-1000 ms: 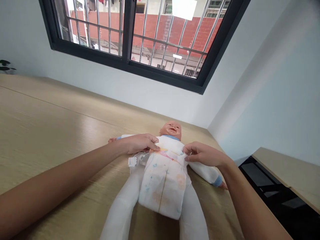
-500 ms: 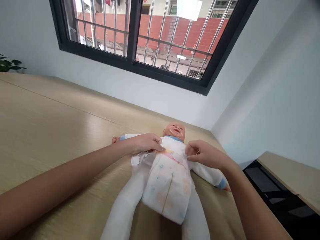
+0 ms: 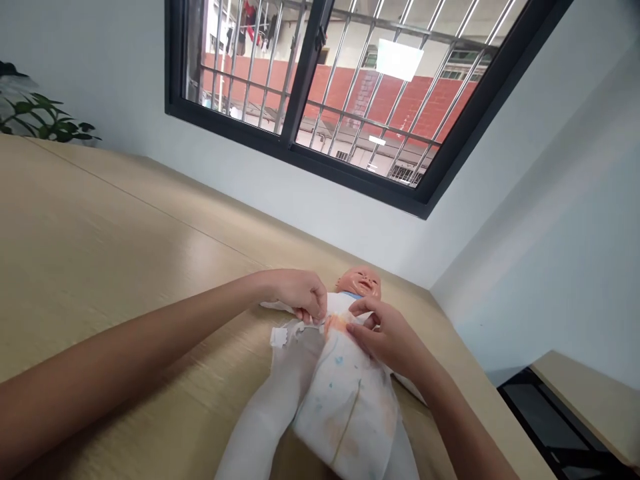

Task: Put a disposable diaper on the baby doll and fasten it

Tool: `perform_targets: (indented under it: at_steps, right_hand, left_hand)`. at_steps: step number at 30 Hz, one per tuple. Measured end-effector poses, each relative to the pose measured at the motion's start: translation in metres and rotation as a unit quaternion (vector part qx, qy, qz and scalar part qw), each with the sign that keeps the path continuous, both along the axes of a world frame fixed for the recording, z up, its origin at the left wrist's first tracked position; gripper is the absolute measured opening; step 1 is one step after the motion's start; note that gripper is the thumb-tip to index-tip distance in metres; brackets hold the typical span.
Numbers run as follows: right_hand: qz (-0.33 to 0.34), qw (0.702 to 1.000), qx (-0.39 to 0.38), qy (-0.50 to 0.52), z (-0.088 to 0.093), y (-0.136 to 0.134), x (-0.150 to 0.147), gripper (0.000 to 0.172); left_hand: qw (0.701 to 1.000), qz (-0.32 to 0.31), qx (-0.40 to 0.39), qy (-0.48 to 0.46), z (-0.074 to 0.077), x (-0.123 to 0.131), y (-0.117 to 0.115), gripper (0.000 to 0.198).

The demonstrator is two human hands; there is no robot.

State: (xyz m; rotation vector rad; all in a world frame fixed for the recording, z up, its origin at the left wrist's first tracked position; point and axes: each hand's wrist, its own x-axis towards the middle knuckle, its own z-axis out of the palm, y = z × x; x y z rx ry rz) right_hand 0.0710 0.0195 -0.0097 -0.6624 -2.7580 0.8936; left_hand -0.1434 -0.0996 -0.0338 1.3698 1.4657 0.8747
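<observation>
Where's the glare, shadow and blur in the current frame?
Head view: bright white patches on the window, probably reflected lights; head view: pale sheen on the table, dark shadow below the left forearm; head view: print on the diaper looks soft, motion or focus, can't tell.

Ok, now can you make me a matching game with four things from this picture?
Things:
1. doll
2. diaper
3. plant
4. window frame

Clues:
A. green, at the far left of the picture
B. lying face up on the table
C. very dark, nearly black
D. white with blue and orange marks

Right pairs: 1-B, 2-D, 3-A, 4-C
</observation>
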Motion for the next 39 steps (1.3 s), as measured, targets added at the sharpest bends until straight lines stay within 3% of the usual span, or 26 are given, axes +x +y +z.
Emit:
perform_targets:
  at_steps: [5, 9, 16, 23, 27, 30, 34, 39]
  right_hand:
    - [-0.018, 0.999, -0.043, 0.018, 0.0, -0.005, -0.005, 0.03]
    - [0.002, 0.996, -0.077, 0.035, -0.003, -0.002, -0.007, 0.033]
    - [0.006, 0.982, -0.161, 0.097, -0.013, 0.011, -0.009, 0.046]
    - [-0.007, 0.98, -0.152, 0.125, -0.017, 0.002, -0.013, 0.045]
    - [-0.033, 0.992, -0.061, 0.106, -0.022, -0.005, -0.014, 0.044]
    - [-0.051, 0.994, -0.006, 0.098, -0.021, -0.009, -0.014, 0.044]
    - [-0.046, 0.997, -0.029, 0.062, -0.016, -0.011, -0.012, 0.054]
    - [-0.028, 0.998, 0.001, 0.055, -0.02, -0.011, -0.012, 0.049]
  left_hand:
    - [0.996, -0.042, -0.065, -0.041, -0.001, 0.013, 0.003, 0.02]
    - [0.999, -0.026, 0.002, -0.044, -0.005, 0.02, 0.006, 0.013]
    - [0.994, 0.003, 0.095, -0.057, -0.015, 0.022, 0.012, 0.022]
    - [0.983, 0.049, 0.144, 0.103, -0.018, 0.027, 0.014, 0.027]
    - [0.956, 0.125, 0.168, 0.205, -0.018, 0.027, 0.012, 0.016]
    - [0.952, 0.12, 0.137, 0.247, -0.008, 0.012, 0.006, 0.017]
    - [0.963, -0.002, 0.042, 0.268, 0.011, -0.011, -0.005, 0.026]
    - [0.938, 0.001, -0.13, 0.32, 0.015, -0.016, -0.012, 0.017]
